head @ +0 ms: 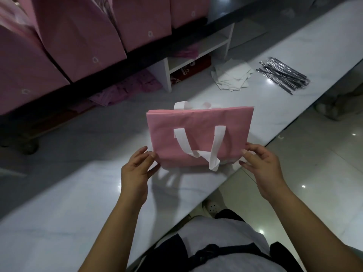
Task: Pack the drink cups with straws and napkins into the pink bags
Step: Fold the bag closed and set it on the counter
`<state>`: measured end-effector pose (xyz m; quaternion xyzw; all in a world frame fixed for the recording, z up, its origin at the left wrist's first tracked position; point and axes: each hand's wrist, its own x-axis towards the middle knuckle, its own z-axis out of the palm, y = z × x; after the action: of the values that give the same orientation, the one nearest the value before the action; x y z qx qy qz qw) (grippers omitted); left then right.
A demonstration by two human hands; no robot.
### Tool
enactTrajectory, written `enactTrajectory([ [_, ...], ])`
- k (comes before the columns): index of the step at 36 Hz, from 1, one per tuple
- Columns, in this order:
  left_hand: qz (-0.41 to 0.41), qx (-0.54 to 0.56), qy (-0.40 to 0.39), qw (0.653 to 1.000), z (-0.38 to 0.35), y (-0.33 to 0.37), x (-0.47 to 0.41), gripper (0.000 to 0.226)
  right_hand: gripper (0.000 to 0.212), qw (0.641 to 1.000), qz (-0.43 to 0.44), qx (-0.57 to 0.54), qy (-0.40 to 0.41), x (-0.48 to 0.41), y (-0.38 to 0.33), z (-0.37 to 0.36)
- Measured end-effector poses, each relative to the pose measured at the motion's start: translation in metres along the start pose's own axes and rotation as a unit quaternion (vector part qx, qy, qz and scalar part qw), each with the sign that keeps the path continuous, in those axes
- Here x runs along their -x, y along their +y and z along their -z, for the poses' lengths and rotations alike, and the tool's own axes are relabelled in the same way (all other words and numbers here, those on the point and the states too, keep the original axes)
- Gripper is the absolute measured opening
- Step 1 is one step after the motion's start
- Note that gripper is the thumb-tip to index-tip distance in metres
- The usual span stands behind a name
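A folded flat pink bag [198, 122] with white handles is held above the white counter [78, 193] in the middle of the view. My left hand [135, 171] pinches its lower left corner. My right hand [261, 169] pinches its lower right corner. A loose pile of white napkins [231, 77] lies further back on the counter. To the right of the napkins lies a bundle of wrapped straws [282, 75]. No drink cup is in view.
Several upright pink bags [78, 40] stand in a row on a dark shelf at the upper left. A white cubby shelf [198, 55] with red and purple items sits under it. The counter's front edge runs diagonally, with tiled floor [314, 173] to the right.
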<state>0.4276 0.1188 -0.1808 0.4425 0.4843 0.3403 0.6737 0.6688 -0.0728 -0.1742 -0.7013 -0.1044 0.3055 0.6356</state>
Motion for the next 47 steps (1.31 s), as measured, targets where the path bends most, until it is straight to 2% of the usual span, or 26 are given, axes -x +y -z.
enactTrajectory([
  [6, 0.002, 0.011, -0.006, 1.0, 0.007, 0.011, -0.021, 0.011, 0.01, 0.999, 0.009, 0.022, -0.033, 0.022, 0.005, -0.004],
  [13, -0.017, 0.062, 0.012, 0.998, 0.003, 0.009, -0.052, 0.024, 0.016, 0.971, -0.029, 0.148, -0.185, 0.046, -0.016, 0.02],
  [15, -0.025, 0.078, 0.028, 0.996, 0.002, 0.007, -0.05, 0.027, 0.016, 0.969, -0.021, 0.163, -0.182, 0.039, -0.034, 0.03],
  [18, -0.025, 0.065, 0.061, 0.996, 0.001, -0.002, -0.036, 0.027, 0.03, 0.974, 0.01, 0.169, -0.149, 0.013, -0.06, 0.042],
  [22, -0.011, 0.034, 0.074, 0.997, -0.001, -0.018, -0.005, 0.026, 0.021, 0.975, 0.043, 0.164, -0.142, -0.037, -0.081, 0.041],
  [24, -0.005, 0.012, 0.079, 0.997, -0.006, -0.024, 0.008, 0.025, 0.023, 0.97, 0.048, 0.167, -0.167, -0.064, -0.084, 0.033],
  [26, 0.003, 0.0, 0.079, 0.997, -0.015, -0.026, 0.019, 0.023, 0.03, 0.959, 0.042, 0.18, -0.217, -0.086, -0.084, 0.019],
  [29, 0.014, -0.006, 0.086, 0.996, -0.034, -0.027, 0.034, 0.038, 0.045, 0.935, 0.006, 0.194, -0.298, -0.109, -0.078, -0.004],
  [31, 0.013, 0.011, 0.099, 0.995, -0.049, -0.028, 0.042, 0.04, 0.053, 0.922, -0.013, 0.19, -0.336, -0.119, -0.072, -0.018],
  [34, 0.016, 0.016, 0.114, 0.993, -0.072, -0.033, 0.052, 0.028, 0.053, 0.902, -0.014, 0.181, -0.391, -0.129, -0.063, -0.034],
  [37, 0.0, -0.002, 0.136, 0.991, -0.09, -0.041, 0.056, 0.048, 0.053, 0.878, -0.015, 0.169, -0.448, -0.134, -0.057, -0.043],
  [41, -0.049, 0.038, 0.171, 0.983, -0.118, -0.042, 0.052, 0.039, 0.062, 0.859, -0.021, 0.133, -0.494, -0.147, -0.044, -0.049],
  [47, -0.075, 0.067, 0.239, 0.966, -0.145, -0.05, 0.042, 0.061, 0.072, 0.828, -0.05, 0.099, -0.549, -0.165, -0.032, -0.057],
])
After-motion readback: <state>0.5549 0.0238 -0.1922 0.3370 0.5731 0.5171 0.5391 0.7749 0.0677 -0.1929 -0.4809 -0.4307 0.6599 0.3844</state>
